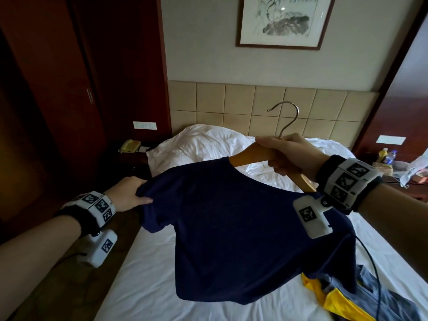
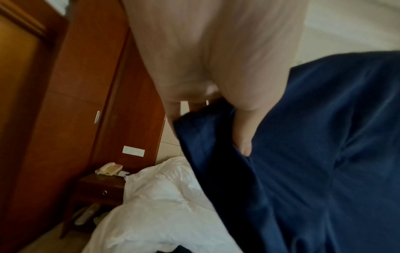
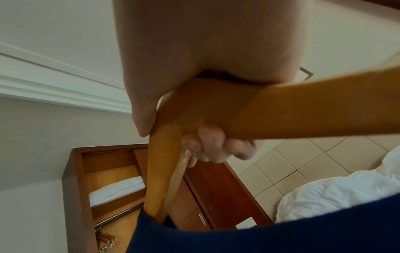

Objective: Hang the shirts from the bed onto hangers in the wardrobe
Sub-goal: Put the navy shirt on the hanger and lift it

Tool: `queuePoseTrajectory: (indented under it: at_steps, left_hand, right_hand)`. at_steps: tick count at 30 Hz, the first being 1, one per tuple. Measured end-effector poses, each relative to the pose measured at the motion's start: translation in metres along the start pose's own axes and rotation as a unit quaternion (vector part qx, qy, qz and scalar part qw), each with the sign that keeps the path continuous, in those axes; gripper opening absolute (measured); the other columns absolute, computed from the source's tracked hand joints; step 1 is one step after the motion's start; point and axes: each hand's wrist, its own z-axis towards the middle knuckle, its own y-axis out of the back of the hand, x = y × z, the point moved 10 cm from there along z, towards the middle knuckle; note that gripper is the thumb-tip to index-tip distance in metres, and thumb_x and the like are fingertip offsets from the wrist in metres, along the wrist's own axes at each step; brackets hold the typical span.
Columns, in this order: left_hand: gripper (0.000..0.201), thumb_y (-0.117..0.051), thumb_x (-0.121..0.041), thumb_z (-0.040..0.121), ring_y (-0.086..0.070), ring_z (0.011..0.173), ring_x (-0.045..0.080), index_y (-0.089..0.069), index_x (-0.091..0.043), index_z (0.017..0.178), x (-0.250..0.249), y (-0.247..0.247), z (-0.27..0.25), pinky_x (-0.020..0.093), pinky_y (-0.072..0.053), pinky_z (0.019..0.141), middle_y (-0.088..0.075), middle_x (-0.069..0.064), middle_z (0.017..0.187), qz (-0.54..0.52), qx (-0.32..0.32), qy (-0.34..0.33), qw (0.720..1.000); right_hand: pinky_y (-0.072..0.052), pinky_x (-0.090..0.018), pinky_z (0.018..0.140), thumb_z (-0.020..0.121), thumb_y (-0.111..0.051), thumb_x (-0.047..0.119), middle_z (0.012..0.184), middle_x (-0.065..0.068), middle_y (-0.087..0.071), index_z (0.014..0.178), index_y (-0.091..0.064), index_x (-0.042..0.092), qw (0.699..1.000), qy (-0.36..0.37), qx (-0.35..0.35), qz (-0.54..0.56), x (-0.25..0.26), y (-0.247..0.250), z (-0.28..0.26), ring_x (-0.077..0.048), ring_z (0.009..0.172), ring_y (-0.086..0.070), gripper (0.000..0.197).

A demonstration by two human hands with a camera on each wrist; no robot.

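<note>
No text can be read here. The framed painting (image 1: 285, 19) carries a line of brush characters along its top edge, too small to make out. The bottle (image 1: 389, 156) labels are blurred. The wrist bands (image 1: 347, 181) bear only black-and-white square code patterns.

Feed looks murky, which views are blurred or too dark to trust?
Head view: sharp, but dim; wardrobe side nearly black, edges bowed. Left wrist view: motion-blurred, shirt smeared. Right wrist view: hanger soft, close to lens.
</note>
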Motion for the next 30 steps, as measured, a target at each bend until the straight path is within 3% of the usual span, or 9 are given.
queuePoseTrajectory:
  at_steps: [3,7,10,13,15,18,21,26,30]
  left_hand:
    - [0.013,-0.075,-0.023,0.086,-0.067,0.082,0.013,-0.065,-0.017,0.091,0.020,-0.010,0.000,0.029,-0.054,0.078,-0.068,-0.001,0.087,0.070,0.033,0.051,0.996]
    - [0.014,-0.073,-0.013,0.087,-0.070,0.060,0.015,-0.063,-0.015,0.097,0.046,-0.009,-0.010,0.025,-0.056,0.061,-0.070,0.003,0.077,0.053,0.017,0.102,0.993]
    - [0.020,-0.076,-0.014,0.084,-0.070,0.085,0.019,-0.064,-0.021,0.098,0.042,-0.007,-0.011,0.029,-0.055,0.077,-0.068,0.000,0.090,0.067,0.021,0.089,0.994]
    - [0.073,-0.087,-0.027,0.072,-0.052,0.117,0.013,-0.050,-0.027,0.135,0.001,0.005,-0.005,0.036,-0.043,0.104,-0.052,-0.009,0.124,0.055,0.012,0.021,0.998]
    - [0.093,-0.088,-0.036,0.070,-0.035,0.132,0.007,-0.032,-0.038,0.144,-0.048,0.022,0.000,0.036,-0.030,0.115,-0.036,-0.018,0.138,0.016,-0.024,-0.040,0.999]
    - [0.092,-0.086,-0.043,0.070,-0.037,0.133,0.003,-0.037,-0.031,0.147,-0.136,0.038,0.005,0.027,-0.030,0.113,-0.041,-0.016,0.143,-0.025,-0.083,-0.154,0.984]
    - [0.081,-0.087,-0.031,0.071,-0.053,0.118,0.006,-0.044,-0.025,0.140,-0.203,0.033,0.014,0.019,-0.043,0.096,-0.054,-0.009,0.130,-0.034,-0.123,-0.215,0.968]
    - [0.048,-0.075,-0.021,0.076,-0.065,0.092,0.015,-0.057,-0.022,0.121,-0.228,0.039,0.033,0.040,-0.057,0.079,-0.068,-0.004,0.104,-0.055,-0.243,-0.158,0.956]
    - [0.037,-0.071,-0.023,0.077,-0.065,0.088,0.010,-0.064,-0.024,0.113,-0.223,0.042,0.037,0.038,-0.057,0.078,-0.069,-0.009,0.096,-0.098,-0.266,-0.141,0.949]
  right_hand:
    - [-0.045,-0.036,0.061,0.071,-0.078,0.061,0.072,-0.014,-0.062,0.097,-0.074,0.003,1.000,0.006,0.008,-0.009,0.004,-0.006,0.003,-0.030,0.067,-0.054,0.063]
    - [-0.045,-0.035,0.058,0.071,-0.080,0.059,0.069,-0.015,-0.060,0.089,-0.075,0.002,1.000,0.008,0.000,-0.007,0.001,-0.004,0.003,-0.031,0.065,-0.054,0.061]
    - [-0.045,-0.035,0.058,0.074,-0.079,0.057,0.069,-0.015,-0.061,0.090,-0.075,0.003,1.000,0.003,-0.008,0.000,0.000,-0.003,0.002,-0.030,0.065,-0.054,0.057]
    - [-0.045,-0.034,0.057,0.075,-0.077,0.056,0.068,-0.014,-0.060,0.096,-0.073,-0.002,1.000,0.010,0.000,-0.006,0.005,-0.009,0.003,-0.029,0.063,-0.053,0.062]
    - [-0.046,-0.033,0.056,0.077,-0.075,0.056,0.067,-0.014,-0.059,0.099,-0.072,-0.003,1.000,0.016,0.007,-0.020,0.009,-0.016,0.005,-0.028,0.061,-0.052,0.064]
    - [-0.048,-0.030,0.055,0.079,-0.075,0.053,0.067,-0.012,-0.058,0.099,-0.073,0.000,0.999,0.018,0.020,-0.034,0.016,-0.032,0.009,-0.023,0.059,-0.053,0.057]
    - [-0.049,-0.028,0.054,0.080,-0.078,0.044,0.066,-0.010,-0.060,0.094,-0.074,0.005,0.996,0.032,0.048,-0.064,0.028,-0.056,0.011,-0.020,0.057,-0.055,0.042]
    - [-0.053,-0.031,0.063,0.080,-0.078,0.020,0.070,-0.013,-0.064,0.093,-0.070,-0.007,0.991,0.061,0.057,-0.105,0.042,-0.072,0.020,-0.023,0.063,-0.059,0.031]
    - [-0.059,-0.034,0.074,0.081,-0.077,0.015,0.076,-0.009,-0.070,0.092,-0.070,0.003,0.986,0.096,0.069,-0.116,0.039,-0.068,0.020,-0.021,0.067,-0.066,0.017]
